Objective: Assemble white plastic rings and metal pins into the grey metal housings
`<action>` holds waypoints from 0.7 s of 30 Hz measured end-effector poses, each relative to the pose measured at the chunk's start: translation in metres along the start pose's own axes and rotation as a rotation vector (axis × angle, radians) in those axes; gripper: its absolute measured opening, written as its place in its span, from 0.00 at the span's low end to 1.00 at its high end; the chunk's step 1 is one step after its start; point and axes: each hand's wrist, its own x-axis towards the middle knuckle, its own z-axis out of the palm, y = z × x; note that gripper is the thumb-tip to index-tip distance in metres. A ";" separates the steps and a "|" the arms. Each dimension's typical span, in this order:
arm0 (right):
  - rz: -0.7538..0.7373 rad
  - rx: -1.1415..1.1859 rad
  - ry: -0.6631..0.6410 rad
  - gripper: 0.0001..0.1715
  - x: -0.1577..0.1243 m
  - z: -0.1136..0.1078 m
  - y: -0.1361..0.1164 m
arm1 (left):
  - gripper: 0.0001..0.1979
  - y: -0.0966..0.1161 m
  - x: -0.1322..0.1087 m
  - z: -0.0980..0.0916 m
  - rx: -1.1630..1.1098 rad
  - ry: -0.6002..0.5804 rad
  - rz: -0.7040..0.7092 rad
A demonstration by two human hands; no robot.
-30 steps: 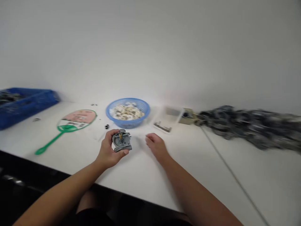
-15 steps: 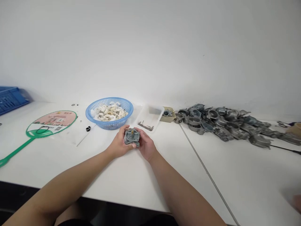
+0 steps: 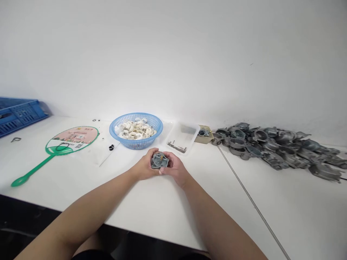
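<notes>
Cupping grey die-cast carburetor body (image 3: 159, 161) between left hand (image 3: 145, 169) and right hand (image 3: 175, 168), both curled round it, brass jet (image 3: 159, 155) on top; printing on green fan (image 3: 72, 140) too small to read.

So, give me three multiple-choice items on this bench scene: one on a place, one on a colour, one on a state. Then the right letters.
1. Where is the clear plastic tray relative to the round blue basket?
A. To its left
B. To its right
C. Underneath it

2. What colour is the hand fan's handle?
A. Red
B. Yellow
C. Green

3. What state is the grey carburetor body in?
A. Held between the left hand and the right hand
B. Held by the right hand alone
C. Lying loose, untouched

Answers:
1. B, the tray sits just right of the basket in view.
2. C, the handle is plainly green.
3. A, both hands cup the part.
</notes>
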 end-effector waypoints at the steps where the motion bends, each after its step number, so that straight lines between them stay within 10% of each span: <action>1: 0.005 -0.050 0.026 0.34 0.000 0.001 0.000 | 0.46 -0.002 0.001 -0.001 -0.031 -0.025 0.003; 10: 0.170 -0.599 0.616 0.31 0.003 0.024 0.004 | 0.40 0.018 -0.004 0.012 0.095 0.098 -0.060; 14: 0.128 -0.604 0.544 0.40 0.003 0.024 0.012 | 0.40 0.014 -0.001 0.012 0.201 0.204 -0.132; 21: -0.002 -0.550 0.234 0.44 0.006 0.009 0.022 | 0.42 0.004 -0.002 -0.004 0.209 0.046 0.021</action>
